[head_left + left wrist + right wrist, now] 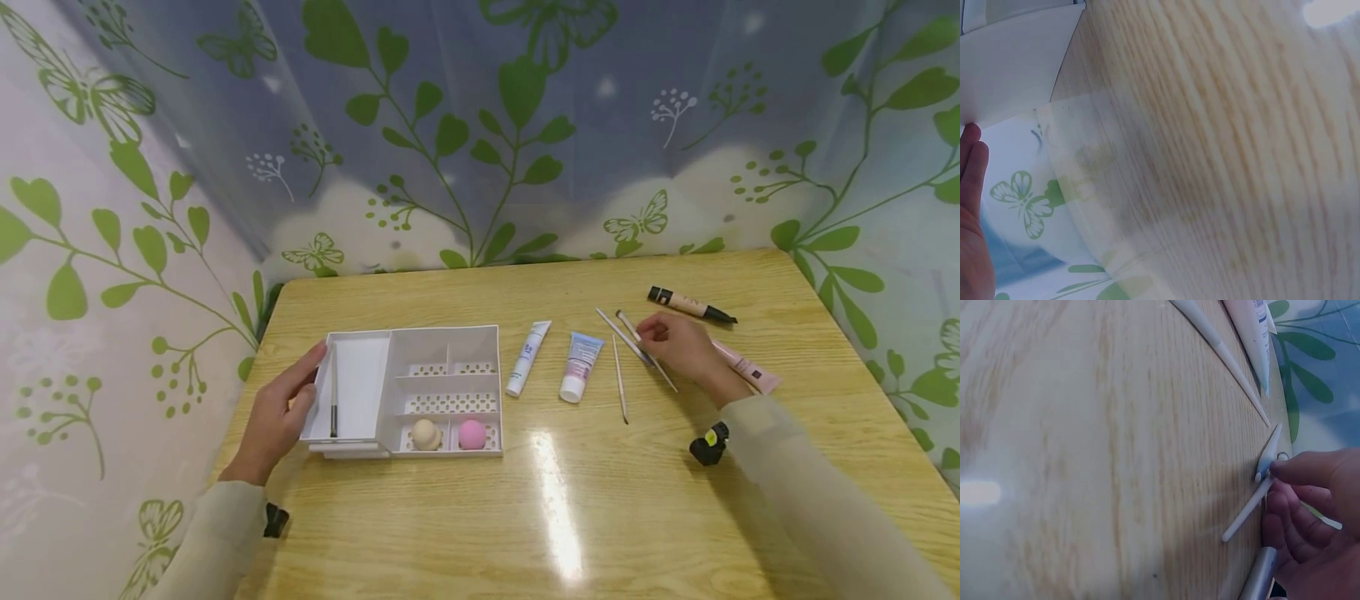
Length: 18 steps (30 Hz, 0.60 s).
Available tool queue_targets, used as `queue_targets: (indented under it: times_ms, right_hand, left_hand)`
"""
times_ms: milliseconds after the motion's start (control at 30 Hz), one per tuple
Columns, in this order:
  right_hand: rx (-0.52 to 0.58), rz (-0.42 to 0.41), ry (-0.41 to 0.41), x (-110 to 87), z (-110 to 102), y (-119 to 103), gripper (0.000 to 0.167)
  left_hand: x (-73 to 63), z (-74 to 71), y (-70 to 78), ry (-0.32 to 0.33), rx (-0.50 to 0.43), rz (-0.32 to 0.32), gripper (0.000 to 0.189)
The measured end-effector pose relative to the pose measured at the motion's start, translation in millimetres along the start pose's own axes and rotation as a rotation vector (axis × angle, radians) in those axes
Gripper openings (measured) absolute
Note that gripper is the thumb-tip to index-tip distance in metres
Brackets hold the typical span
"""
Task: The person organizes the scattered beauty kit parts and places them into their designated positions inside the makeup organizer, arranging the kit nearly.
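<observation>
My left hand (279, 412) rests with extended fingers along the left side of a white divided organizer box (446, 406). In the box's left tray lies a makeup brush (334, 392); a beige sponge ball (426, 434) and a pink sponge ball (472, 434) sit in its front compartments. Over on the right, my right hand (684, 346) pinches a thin makeup brush (1244, 512) between thumb and fingers, close over the table. A second pale brush (621, 333) crosses it near the fingertips. Another slim brush (620, 379) lies just left of the hand.
Two tubes, a white one (528, 358) and a blue-and-pink one (581, 367), lie between box and right hand. Behind that hand is a beige tube with black ends (690, 305); a pink tube (746, 367) lies partly under the wrist. Patterned curtains border the wooden table (600, 517).
</observation>
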State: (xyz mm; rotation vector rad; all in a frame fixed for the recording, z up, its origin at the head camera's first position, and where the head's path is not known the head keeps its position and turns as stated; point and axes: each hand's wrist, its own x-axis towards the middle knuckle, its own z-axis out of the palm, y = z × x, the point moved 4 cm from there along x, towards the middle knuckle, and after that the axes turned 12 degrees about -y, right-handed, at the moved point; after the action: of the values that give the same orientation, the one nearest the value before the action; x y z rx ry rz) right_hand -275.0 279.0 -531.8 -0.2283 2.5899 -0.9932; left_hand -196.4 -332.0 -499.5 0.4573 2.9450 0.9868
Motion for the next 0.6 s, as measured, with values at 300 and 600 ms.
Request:
queue_targets:
  times_ms: [300,600]
  right_hand:
    - [-0.124,0.015,0.026,1.5,3.9,-11.5,0.028]
    - [-0.119,0.040,0.024,0.0,2.9,-17.9,0.033]
  left_hand:
    - [0.0,-1.2,4.2,0.008,0.005,0.000,0.062]
    - [0.2,-0.1,1.5,0.013,-0.009,0.015,0.063]
